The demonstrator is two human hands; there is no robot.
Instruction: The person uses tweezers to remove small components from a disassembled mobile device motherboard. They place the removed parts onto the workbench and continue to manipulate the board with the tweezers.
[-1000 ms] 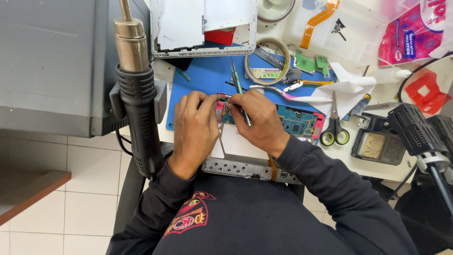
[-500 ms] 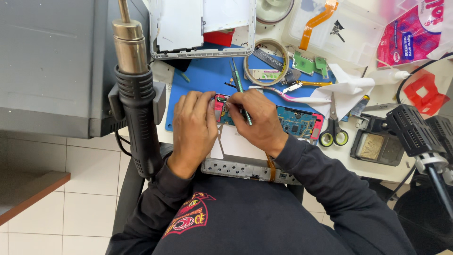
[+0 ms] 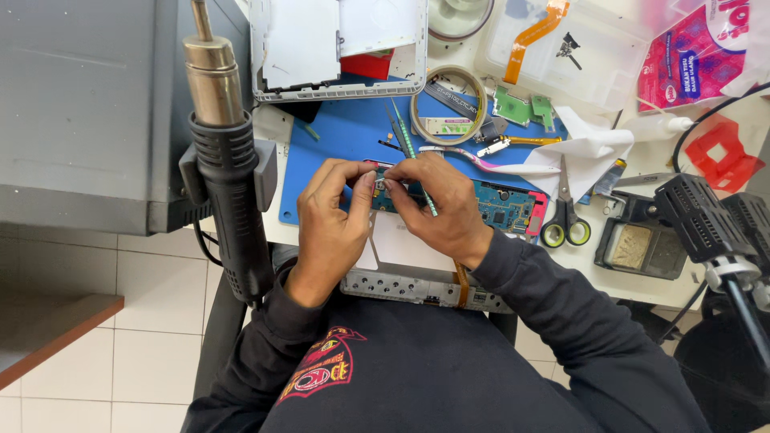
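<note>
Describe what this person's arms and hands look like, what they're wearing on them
Both arms are covered by long dark, near-black sleeves of a sweatshirt, loosely creased, each ending in a plain cuff at the wrist. The left hand and right hand are bare: no gloves, and no rings or watch show. The sweatshirt's chest carries a red and yellow emblem. No cables or straps are on either arm.

A white bench (image 3: 726, 293) fills the view from 12 to 3 o'clock. A grey cabinet (image 3: 80, 104) stands at 10 o'clock. White floor tiles (image 3: 136, 353) lie at 8 o'clock, with a brown shelf (image 3: 40, 329) at 9. Light is even.
</note>
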